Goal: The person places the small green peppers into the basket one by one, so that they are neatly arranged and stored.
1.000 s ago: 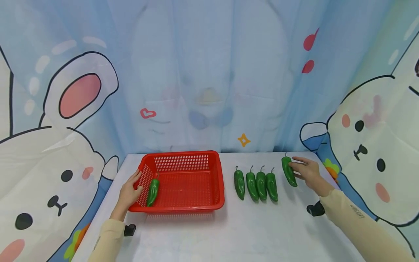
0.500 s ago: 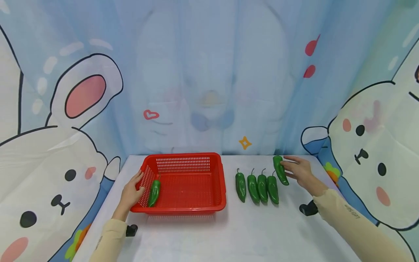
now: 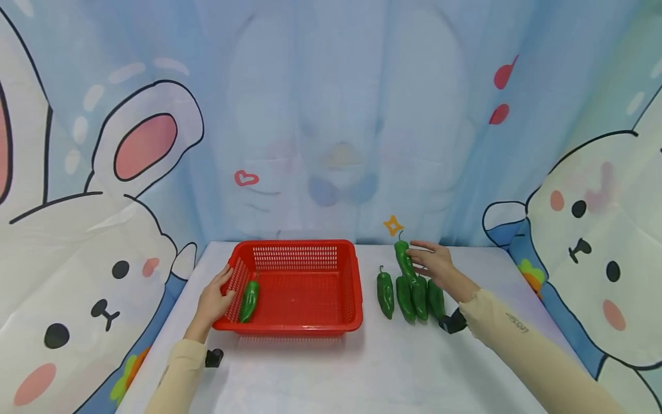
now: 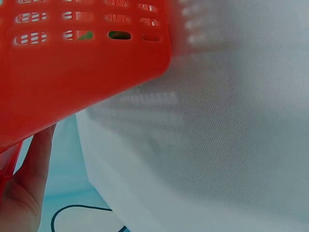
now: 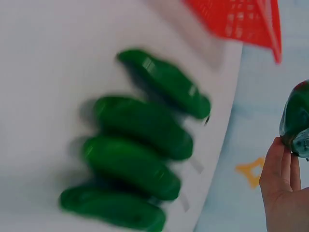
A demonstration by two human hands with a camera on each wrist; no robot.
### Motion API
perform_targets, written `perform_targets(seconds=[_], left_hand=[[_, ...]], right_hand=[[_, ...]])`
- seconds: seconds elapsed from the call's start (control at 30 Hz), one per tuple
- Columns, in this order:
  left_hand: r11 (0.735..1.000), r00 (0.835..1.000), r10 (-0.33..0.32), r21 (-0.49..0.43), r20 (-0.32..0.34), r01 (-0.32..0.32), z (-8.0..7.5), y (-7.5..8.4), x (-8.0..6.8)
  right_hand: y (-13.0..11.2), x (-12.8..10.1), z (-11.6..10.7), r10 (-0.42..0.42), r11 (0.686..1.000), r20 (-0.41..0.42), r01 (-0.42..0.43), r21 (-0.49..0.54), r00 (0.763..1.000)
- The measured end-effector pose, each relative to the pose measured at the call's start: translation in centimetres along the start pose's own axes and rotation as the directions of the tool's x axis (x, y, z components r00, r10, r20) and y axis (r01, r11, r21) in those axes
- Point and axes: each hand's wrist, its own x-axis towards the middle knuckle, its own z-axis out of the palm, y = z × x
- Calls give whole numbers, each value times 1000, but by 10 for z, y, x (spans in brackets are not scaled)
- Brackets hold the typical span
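A red mesh basket (image 3: pixel 305 313) stands on the white table, and one green pepper (image 3: pixel 249 299) lies against its left wall. My left hand (image 3: pixel 216 296) grips the basket's left rim; the left wrist view shows the red wall (image 4: pixel 72 72) close up and part of the hand (image 4: pixel 24 193) under it. My right hand (image 3: pixel 433 261) pinches another green pepper (image 3: pixel 404 257), stem up, in the air above a row of several green peppers (image 3: pixel 405 298). The right wrist view shows this row (image 5: pixel 140 145) lying on the table and the held pepper (image 5: pixel 297 121) at my fingertips (image 5: pixel 282 179).
The white table (image 3: pixel 362 368) has bare surface in front of the basket and the peppers. A blue cartoon-rabbit curtain (image 3: pixel 331 115) hangs round the back and both sides. A small black clamp (image 3: pixel 213 357) sits at the table's left edge.
My right hand has carried its pepper left and slightly up, from right of the row to above the row. My left hand stays on the basket's rim.
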Motion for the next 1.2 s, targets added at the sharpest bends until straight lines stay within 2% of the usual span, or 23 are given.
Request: perform_targets(seconds=[0.23,0.47,0.87,1.2], left_hand=[[1000,1000,-12,1,8,12,1,-2,5],[1000,1000,-13,-23,-2,13,1,-1,9],[1000,999,-1,-23,-32,1,2,-5,6],[999,999,-30,-31,-28,29,2,-5,5]], right_hand=[[-16,7,53,4,1000,81,-6,19,997],[-19,6,103,-13,998,133,5,65,991],[-14,1,185,36,980,125,-59,188,992],[8,-8,252,71,978,93,-87,188,993]])
